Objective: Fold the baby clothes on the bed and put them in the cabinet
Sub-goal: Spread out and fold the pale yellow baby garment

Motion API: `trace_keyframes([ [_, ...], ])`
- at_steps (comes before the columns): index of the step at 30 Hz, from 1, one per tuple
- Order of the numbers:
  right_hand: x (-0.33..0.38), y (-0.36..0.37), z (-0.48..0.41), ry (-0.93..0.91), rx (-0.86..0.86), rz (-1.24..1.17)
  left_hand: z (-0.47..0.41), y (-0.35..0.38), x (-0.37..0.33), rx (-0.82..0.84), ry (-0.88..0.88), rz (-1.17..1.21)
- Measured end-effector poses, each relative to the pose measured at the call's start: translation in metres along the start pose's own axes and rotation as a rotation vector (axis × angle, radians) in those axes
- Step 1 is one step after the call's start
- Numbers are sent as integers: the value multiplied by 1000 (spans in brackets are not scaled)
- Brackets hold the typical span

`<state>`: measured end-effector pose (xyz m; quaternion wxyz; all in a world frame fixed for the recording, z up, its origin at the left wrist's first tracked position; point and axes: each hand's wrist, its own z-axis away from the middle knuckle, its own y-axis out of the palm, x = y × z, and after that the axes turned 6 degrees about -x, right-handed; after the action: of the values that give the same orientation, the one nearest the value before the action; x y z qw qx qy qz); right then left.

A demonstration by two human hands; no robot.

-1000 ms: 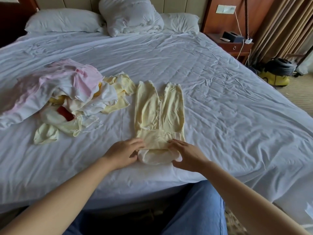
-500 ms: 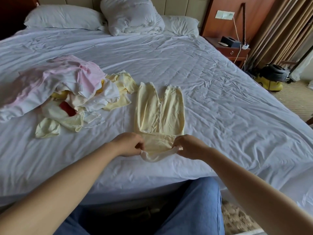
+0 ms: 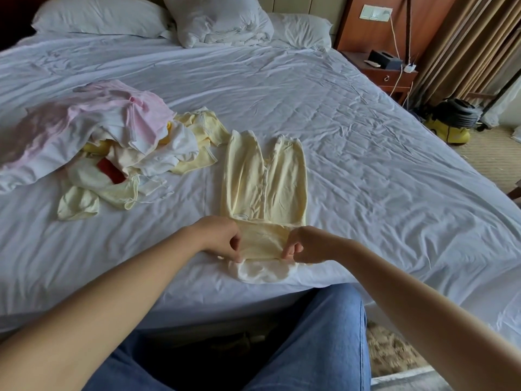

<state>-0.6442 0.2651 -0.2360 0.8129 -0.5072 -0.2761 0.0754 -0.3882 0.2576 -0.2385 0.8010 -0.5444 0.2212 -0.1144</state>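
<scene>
The folded edge of the yellow romper (image 3: 265,176) covers some fingertips of your left grip (image 3: 222,238) and your right grip (image 3: 307,245), which both pinch it. The white cloth (image 3: 262,273) near you lies partly under this fold. In the clothes pile (image 3: 107,131) on the left, the red piece (image 3: 111,171) shows only one corner, and the lower garments cannot be told apart. The bed (image 3: 366,165) is cut off by the left edge. On the far right nightstand (image 3: 394,77), the things are too small to name.
</scene>
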Motion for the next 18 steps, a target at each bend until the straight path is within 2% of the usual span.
trace_keyframes([
  [3, -2, 8, 2, -14, -114, -3, -2, 3, 1, -2, 8, 7],
  [7, -8, 1, -4, -21, -83, -35, -8, -2, 0, -24, -2, 55],
  [12, -24, -28, -30, 77, -374, -127, -36, -19, -10, -183, 2, 173],
  [18, -49, -66, -68, 207, -401, -54, -93, -40, -14, -299, -33, 226],
])
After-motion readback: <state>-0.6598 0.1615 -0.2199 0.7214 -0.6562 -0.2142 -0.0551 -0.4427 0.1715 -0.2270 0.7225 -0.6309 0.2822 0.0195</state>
